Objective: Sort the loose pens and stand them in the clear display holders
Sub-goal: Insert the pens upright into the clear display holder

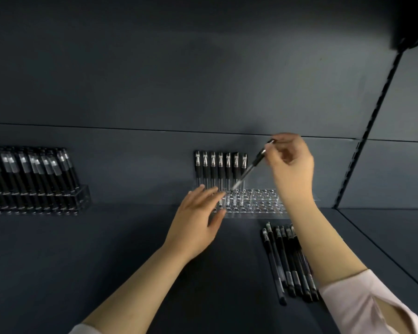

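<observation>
Loose pens (285,261) lie bunched on the shelf (106,237) by the R forearm. L hand (198,213), fingers flat, steadies the clear holder (263,203). R hand (290,162) pinches a slim black pen (249,168) near its cap, tip at a hole. It's tilted, so it could jam or knock the standing row (220,165) behind.

There are two clear display holders: the left holder (82,196), which is packed with black pens (34,169) too crowded to count, and the middle holder (263,201). Seven standing pens (220,169) form one row at the back of the middle holder. One tilted pen (251,167) is pinched in the right hand (290,165). At least six loose pens (285,261) lie on the shelf (106,261), and the right forearm (323,237) hides that bunch's far edge. Two hands show, and the left hand (196,218) holds nothing.
</observation>
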The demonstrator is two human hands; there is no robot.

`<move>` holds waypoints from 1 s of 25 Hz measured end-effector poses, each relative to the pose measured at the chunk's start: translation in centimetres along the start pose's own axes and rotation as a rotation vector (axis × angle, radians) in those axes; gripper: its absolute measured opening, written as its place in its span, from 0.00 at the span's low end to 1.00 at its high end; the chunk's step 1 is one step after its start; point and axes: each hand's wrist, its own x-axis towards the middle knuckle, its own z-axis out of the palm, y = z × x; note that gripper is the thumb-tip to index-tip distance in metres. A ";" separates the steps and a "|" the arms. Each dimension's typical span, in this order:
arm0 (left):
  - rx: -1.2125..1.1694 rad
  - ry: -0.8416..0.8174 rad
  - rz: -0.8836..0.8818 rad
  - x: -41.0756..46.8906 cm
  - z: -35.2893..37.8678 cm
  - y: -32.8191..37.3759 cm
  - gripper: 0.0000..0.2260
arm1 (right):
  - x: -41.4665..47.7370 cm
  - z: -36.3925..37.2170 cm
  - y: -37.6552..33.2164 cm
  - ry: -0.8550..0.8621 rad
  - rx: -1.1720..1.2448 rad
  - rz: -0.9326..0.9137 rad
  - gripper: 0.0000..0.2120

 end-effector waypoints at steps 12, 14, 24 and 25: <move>0.373 -0.123 0.051 -0.2 1.8 -0.9 0.28 | 0.1 -0.4 1.3 0.018 -0.209 -0.163 0.05; 0.365 -0.117 0.052 -0.3 1.7 -0.8 0.28 | 0.2 -0.2 1.8 -0.021 -0.272 -0.183 0.05; 0.356 -0.094 0.067 -0.2 1.7 -0.9 0.27 | 0.1 0.9 3.5 -0.183 -0.572 -0.205 0.13; 0.358 -0.097 0.067 -0.3 1.7 -0.8 0.27 | 0.0 0.9 3.5 -0.180 -0.569 -0.197 0.14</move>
